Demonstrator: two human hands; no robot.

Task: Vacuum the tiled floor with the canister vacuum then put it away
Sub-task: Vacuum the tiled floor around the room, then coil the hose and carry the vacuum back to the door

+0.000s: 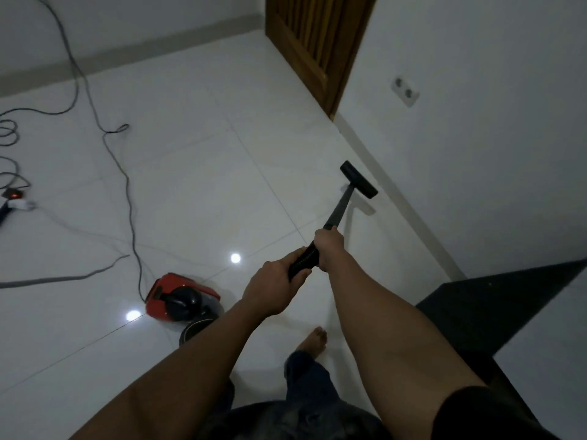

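Observation:
A red and black canister vacuum [181,296] sits on the glossy white tiled floor [190,185], to my lower left. Its dark wand [340,208] runs forward to a black floor nozzle [359,184], which rests on the tiles close to the right wall's skirting. My right hand [328,249] grips the wand's upper end. Just behind it, my left hand [274,287] grips the ribbed black hose end [303,260]. The rest of the hose is hidden behind my left forearm.
Grey cables [127,192] snake across the floor on the left toward a power strip [14,201] with a red light. A wooden door [314,49] stands ahead, a double wall socket [405,91] right of it. A dark mat or furniture edge [495,306] lies at right. My bare foot [313,341] is below.

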